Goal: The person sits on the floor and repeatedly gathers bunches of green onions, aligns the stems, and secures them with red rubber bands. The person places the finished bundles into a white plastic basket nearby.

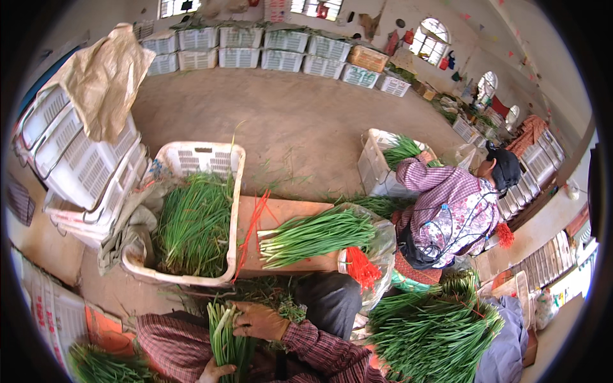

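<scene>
My left hand (216, 371), at the bottom edge and partly cut off, grips a bunch of green garlic chives or similar stalks (221, 330) held upright. My right hand (261, 321), brownish as if gloved or soiled, has its fingers at the pale upper ends of that bunch. Ahead, a trimmed bundle of stalks (316, 237) lies on an orange-brown board (249, 215) beside red ties (255, 225). A white plastic crate (238, 191) of loose greens (196, 225) stands to its left. More red ties (362, 268) hang in a cluster near my knee.
A co-worker (445, 210) in a checked top sits at right, hands at a crate (371, 163) of greens. A big pile of bundles (436, 330) lies at lower right. Stacked crates (86, 148) rise at left under a tan sheet (103, 76); more crates (239, 48) line the far wall.
</scene>
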Available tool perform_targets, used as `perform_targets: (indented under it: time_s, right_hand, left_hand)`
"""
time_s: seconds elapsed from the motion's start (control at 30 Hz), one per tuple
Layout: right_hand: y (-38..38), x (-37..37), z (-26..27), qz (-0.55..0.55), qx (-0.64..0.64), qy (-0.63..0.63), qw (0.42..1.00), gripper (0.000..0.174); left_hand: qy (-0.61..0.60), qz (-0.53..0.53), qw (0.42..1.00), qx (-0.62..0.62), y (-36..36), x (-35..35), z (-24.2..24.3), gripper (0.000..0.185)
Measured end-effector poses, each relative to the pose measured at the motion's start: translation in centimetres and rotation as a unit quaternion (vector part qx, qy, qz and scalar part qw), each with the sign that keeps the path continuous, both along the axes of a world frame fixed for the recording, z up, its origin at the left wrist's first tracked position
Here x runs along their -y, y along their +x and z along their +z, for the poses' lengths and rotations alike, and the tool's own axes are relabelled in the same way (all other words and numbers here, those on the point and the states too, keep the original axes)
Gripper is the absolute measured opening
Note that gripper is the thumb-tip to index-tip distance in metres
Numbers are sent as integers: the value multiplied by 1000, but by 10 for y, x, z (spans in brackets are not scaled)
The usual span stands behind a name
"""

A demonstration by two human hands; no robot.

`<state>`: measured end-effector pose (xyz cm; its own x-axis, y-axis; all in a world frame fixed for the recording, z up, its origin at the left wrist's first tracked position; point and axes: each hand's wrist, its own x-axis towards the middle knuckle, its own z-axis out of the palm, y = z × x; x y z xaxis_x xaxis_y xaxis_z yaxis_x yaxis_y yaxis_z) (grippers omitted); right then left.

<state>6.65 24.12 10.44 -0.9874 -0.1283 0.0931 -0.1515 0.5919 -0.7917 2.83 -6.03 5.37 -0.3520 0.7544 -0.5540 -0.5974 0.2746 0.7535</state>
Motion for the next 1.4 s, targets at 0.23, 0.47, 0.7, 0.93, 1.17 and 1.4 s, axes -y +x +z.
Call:
perform_targets:
  time_s: [0.23,0.47,0.7,0.93,1.17,1.4]
  right_hand:
    - [0,19,-26,-198,-79,28,977,20]
    - [-1,-65,-61,-371,-38,-306,876,8]
    - [28,-175,-20,-612,-97,-419,663,25]
    - [66,-82,24,-8,177,305,936,18]
    - [7,35,53,-39,-64,142,987,26]
    - [26,61,43,143,-25,-38,989,10]
  left_hand:
    - [13,50,998,29,-1,-18,35,56]
    - [41,35,996,69,7,-7,31,82]
    - [77,113,987,82,6,-3,27,84]
    - [82,168,977,105,2,2,23,86]
    - [21,136,984,111,4,-6,29,76]
    - [100,184,952,223,-2,8,12,66]
